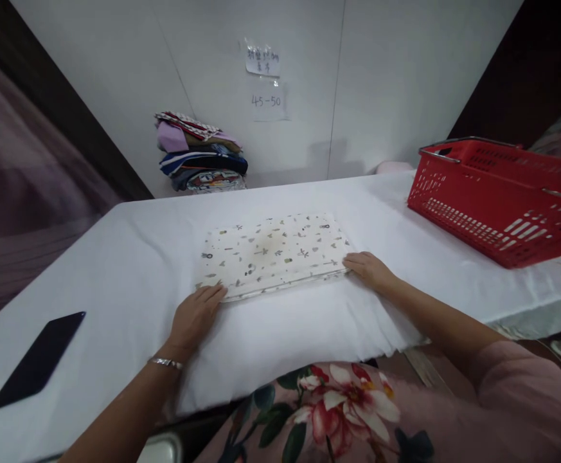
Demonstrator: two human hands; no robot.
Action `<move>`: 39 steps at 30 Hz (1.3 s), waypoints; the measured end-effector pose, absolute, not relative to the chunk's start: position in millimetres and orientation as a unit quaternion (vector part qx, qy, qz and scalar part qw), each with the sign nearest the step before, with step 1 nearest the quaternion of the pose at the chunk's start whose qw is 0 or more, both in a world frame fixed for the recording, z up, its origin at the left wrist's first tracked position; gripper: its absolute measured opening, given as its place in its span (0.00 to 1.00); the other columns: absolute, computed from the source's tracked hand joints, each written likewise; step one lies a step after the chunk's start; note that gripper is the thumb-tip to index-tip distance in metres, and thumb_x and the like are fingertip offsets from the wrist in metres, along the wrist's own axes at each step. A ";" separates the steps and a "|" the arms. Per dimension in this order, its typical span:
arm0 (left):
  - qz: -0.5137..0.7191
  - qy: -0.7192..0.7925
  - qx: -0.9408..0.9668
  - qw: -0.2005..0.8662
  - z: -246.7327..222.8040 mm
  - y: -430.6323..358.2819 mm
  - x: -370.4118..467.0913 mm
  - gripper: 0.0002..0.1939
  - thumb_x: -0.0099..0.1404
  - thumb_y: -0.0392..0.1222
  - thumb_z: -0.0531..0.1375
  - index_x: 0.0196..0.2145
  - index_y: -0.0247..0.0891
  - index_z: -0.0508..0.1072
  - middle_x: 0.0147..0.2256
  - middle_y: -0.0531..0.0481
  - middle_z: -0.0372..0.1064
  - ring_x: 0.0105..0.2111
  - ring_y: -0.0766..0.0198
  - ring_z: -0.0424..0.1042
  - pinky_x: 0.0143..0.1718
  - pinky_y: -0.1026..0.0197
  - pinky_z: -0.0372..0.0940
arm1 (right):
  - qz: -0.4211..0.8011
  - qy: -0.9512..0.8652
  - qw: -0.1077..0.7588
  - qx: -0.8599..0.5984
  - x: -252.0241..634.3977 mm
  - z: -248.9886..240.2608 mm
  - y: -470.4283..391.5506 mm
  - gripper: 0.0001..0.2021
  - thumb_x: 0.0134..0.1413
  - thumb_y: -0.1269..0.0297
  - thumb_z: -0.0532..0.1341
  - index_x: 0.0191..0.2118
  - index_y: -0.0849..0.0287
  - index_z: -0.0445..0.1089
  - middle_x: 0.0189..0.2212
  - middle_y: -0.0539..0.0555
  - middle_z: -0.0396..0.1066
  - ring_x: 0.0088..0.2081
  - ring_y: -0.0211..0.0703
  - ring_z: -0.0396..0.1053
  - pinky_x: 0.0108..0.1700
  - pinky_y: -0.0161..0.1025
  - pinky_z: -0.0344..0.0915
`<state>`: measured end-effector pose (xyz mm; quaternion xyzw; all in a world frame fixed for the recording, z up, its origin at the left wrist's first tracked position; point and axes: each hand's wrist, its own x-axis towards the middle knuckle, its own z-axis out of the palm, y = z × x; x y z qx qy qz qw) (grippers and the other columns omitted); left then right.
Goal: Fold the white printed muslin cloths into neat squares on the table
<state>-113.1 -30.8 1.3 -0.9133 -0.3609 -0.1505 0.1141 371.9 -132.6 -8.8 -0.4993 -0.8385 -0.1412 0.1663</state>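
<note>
A cream cloth with small grey and tan prints lies folded into a flat rectangle on the white-covered table. Its layered folded edge faces me. My left hand rests on the near left corner, fingers stretched forward and lying flat. At the near right corner, my right hand touches the cloth with its fingertips, the fingers extended and fairly flat. A silver bracelet circles my left wrist.
A red plastic basket stands at the right. Folded fabrics are stacked at the back left by the wall. A dark flat object lies at the near left. Paper signs hang on the wall.
</note>
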 end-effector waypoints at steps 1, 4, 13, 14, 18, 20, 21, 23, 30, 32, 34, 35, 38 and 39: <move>-0.147 -0.361 -0.913 0.118 1.3 -32.9 -113.4 0.18 0.65 0.37 0.48 0.45 0.39 0.75 0.45 0.43 0.73 0.46 0.55 0.69 0.49 0.52 0.64 | -0.139 -0.835 0.164 -0.506 371.9 -11.7 -135.1 0.15 0.61 0.70 0.51 0.48 0.58 0.71 0.47 0.58 0.73 0.51 0.48 0.67 0.46 0.45 0.64; -0.133 -0.374 -0.907 0.137 8.5 -36.3 -111.5 0.17 0.65 0.36 0.50 0.45 0.40 0.75 0.44 0.42 0.72 0.45 0.54 0.69 0.45 0.53 0.64 | -0.135 -0.829 0.163 -0.518 372.1 -13.3 -136.6 0.14 0.61 0.70 0.52 0.48 0.58 0.72 0.47 0.58 0.73 0.51 0.49 0.67 0.46 0.46 0.65; -0.118 -0.393 -0.899 0.154 16.8 -31.0 -108.4 0.16 0.64 0.34 0.51 0.45 0.40 0.74 0.42 0.43 0.71 0.43 0.53 0.68 0.41 0.54 0.61 | -0.113 -0.804 0.203 -0.547 369.0 -13.8 -130.7 0.16 0.58 0.72 0.53 0.48 0.56 0.72 0.48 0.56 0.72 0.51 0.49 0.68 0.50 0.50 0.66; -0.105 -0.391 -0.903 0.142 15.2 -32.1 -108.4 0.16 0.65 0.34 0.51 0.45 0.40 0.74 0.41 0.43 0.71 0.42 0.54 0.68 0.40 0.54 0.61 | -0.104 -0.810 0.193 -0.544 368.9 -16.7 -132.6 0.16 0.59 0.72 0.53 0.49 0.56 0.72 0.49 0.56 0.71 0.52 0.50 0.67 0.50 0.50 0.67; -0.084 -0.413 -0.899 0.119 13.4 -40.0 -107.5 0.17 0.64 0.34 0.49 0.46 0.40 0.73 0.41 0.43 0.71 0.41 0.55 0.68 0.41 0.54 0.63 | -0.087 -0.820 0.167 -0.540 371.4 -23.7 -139.2 0.17 0.59 0.72 0.52 0.51 0.58 0.70 0.51 0.58 0.69 0.55 0.50 0.64 0.52 0.51 0.66; -0.091 -0.409 -0.902 0.105 14.5 -44.7 -108.6 0.18 0.64 0.33 0.49 0.48 0.39 0.72 0.43 0.43 0.70 0.42 0.55 0.68 0.44 0.55 0.63 | -0.081 -0.828 0.156 -0.532 373.4 -23.2 -141.4 0.18 0.59 0.73 0.52 0.53 0.61 0.68 0.53 0.60 0.67 0.56 0.51 0.63 0.53 0.52 0.64; -0.098 -0.402 -0.905 0.097 15.2 -46.8 -110.0 0.19 0.63 0.33 0.49 0.49 0.38 0.71 0.44 0.42 0.70 0.43 0.56 0.68 0.46 0.55 0.63 | -0.079 -0.834 0.151 -0.525 374.4 -22.0 -142.5 0.19 0.58 0.73 0.51 0.54 0.62 0.67 0.54 0.61 0.66 0.57 0.51 0.61 0.54 0.52 0.64; -0.110 -0.388 -0.911 0.080 16.1 -49.8 -114.4 0.21 0.62 0.32 0.50 0.53 0.36 0.68 0.46 0.42 0.69 0.46 0.56 0.67 0.49 0.54 0.63 | -0.076 -0.846 0.140 -0.508 376.4 -18.1 -144.1 0.21 0.56 0.74 0.51 0.56 0.63 0.64 0.56 0.62 0.64 0.59 0.51 0.59 0.55 0.53 0.62; -0.072 -0.400 -0.911 0.070 15.2 -40.4 -125.5 0.26 0.59 0.26 0.48 0.52 0.40 0.68 0.49 0.43 0.69 0.48 0.57 0.68 0.46 0.54 0.66 | -0.107 -0.867 0.093 -0.478 375.4 -4.7 -136.8 0.19 0.57 0.73 0.51 0.54 0.60 0.66 0.53 0.60 0.67 0.55 0.50 0.65 0.54 0.53 0.62; -0.067 -0.401 -0.911 0.073 15.2 -36.7 -123.7 0.27 0.59 0.24 0.47 0.52 0.40 0.68 0.50 0.43 0.68 0.48 0.57 0.68 0.46 0.54 0.66 | -0.119 -0.863 0.089 -0.482 371.4 -4.4 -133.5 0.18 0.58 0.73 0.51 0.53 0.60 0.67 0.52 0.61 0.68 0.53 0.50 0.66 0.53 0.53 0.63; -0.063 -0.398 -0.912 0.079 15.9 -34.9 -120.4 0.28 0.58 0.23 0.46 0.52 0.38 0.69 0.49 0.41 0.68 0.48 0.57 0.67 0.47 0.54 0.65 | -0.131 -0.860 0.083 -0.486 366.9 -4.9 -131.4 0.18 0.58 0.73 0.51 0.52 0.62 0.67 0.51 0.63 0.68 0.53 0.52 0.66 0.52 0.53 0.63; -0.060 -0.398 -0.912 0.082 16.4 -34.8 -118.4 0.28 0.58 0.22 0.46 0.52 0.37 0.69 0.49 0.41 0.68 0.48 0.56 0.67 0.47 0.53 0.65 | -0.138 -0.860 0.078 -0.486 364.8 -5.2 -130.9 0.17 0.58 0.72 0.52 0.52 0.64 0.67 0.51 0.65 0.68 0.53 0.53 0.66 0.52 0.53 0.63; -0.054 -0.408 -0.907 0.089 18.8 -36.4 -112.4 0.27 0.59 0.22 0.46 0.52 0.36 0.69 0.49 0.40 0.68 0.47 0.55 0.66 0.44 0.54 0.65 | -0.152 -0.858 0.070 -0.485 361.1 -5.5 -130.2 0.17 0.60 0.71 0.51 0.52 0.66 0.67 0.50 0.67 0.68 0.52 0.54 0.66 0.51 0.53 0.63; -0.054 -0.413 -0.904 0.091 19.6 -37.1 -110.7 0.26 0.59 0.22 0.46 0.51 0.37 0.69 0.48 0.40 0.68 0.47 0.55 0.66 0.43 0.54 0.65 | -0.155 -0.858 0.072 -0.484 360.9 -5.4 -129.9 0.17 0.60 0.71 0.50 0.52 0.66 0.67 0.50 0.67 0.69 0.52 0.54 0.67 0.51 0.53 0.64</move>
